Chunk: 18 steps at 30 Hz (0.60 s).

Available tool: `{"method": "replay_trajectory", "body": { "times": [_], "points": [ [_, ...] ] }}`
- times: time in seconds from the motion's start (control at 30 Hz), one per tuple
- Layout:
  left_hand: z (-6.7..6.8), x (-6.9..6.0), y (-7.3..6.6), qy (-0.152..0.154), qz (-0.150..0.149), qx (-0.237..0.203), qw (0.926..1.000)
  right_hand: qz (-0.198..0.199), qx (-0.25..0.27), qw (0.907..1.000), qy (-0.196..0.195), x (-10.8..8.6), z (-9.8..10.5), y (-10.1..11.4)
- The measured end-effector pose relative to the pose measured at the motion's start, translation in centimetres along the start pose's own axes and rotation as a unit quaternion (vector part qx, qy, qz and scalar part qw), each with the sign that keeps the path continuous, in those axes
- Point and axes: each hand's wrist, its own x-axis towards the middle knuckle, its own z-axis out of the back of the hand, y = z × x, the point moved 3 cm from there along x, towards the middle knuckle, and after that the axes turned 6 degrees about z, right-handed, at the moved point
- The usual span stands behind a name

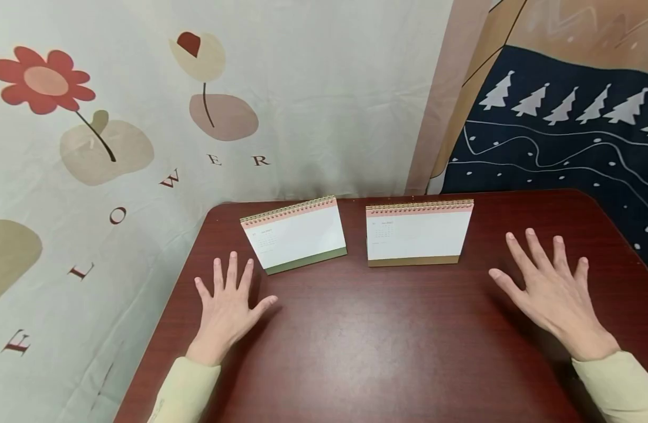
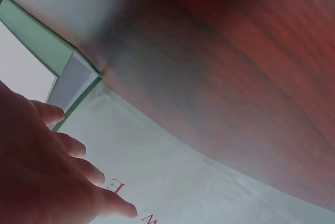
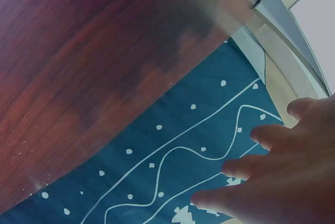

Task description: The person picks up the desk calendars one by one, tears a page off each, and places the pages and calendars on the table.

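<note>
Two spiral-bound desk calendars stand side by side toward the back of the table. The left desk calendar [image 1: 297, 235] has a green bottom strip and is turned at an angle. Its neighbour, the right desk calendar [image 1: 419, 235], has a brown bottom strip and faces forward. My left hand [image 1: 225, 311] is spread just in front and left of the green-edged calendar, holding nothing. To the right of the brown-edged calendar, my right hand [image 1: 553, 294] is spread with straight fingers, also holding nothing. Each wrist view shows a hand [image 2: 57, 166] apart from the nearest calendar.
The dark red wooden table [image 1: 376, 346] has rounded back corners. Behind it hangs a pale cloth [image 1: 334, 106] with flowers and letters. At the right back hangs a navy cloth [image 1: 556, 141] with white trees.
</note>
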Motion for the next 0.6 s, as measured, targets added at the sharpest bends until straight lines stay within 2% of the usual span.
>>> {"method": "replay_trajectory", "body": {
  "times": [0.13, 0.27, 0.43, 0.6],
  "points": [
    [0.5, -0.1, -0.7, -0.021, -0.009, 0.000, 0.9997, -0.001, 0.001, 1.0000, -0.005, 0.0, 0.0, 0.3],
    [1.3, -0.3, -2.1, -0.047, -0.023, -0.004, 0.9986, -0.002, 0.006, 0.9999, -0.009, 0.1, 0.1, 0.6],
    [2.5, -0.6, -4.9, -0.074, -0.056, -0.032, 0.9952, -0.003, 0.019, 0.9998, -0.011, 0.1, 0.1, 1.0],
    [3.0, -0.8, -8.0, -0.082, -0.083, -0.086, 0.9894, -0.005, 0.029, 0.9995, -0.013, 0.2, 0.0, 1.3]
  ]
}}
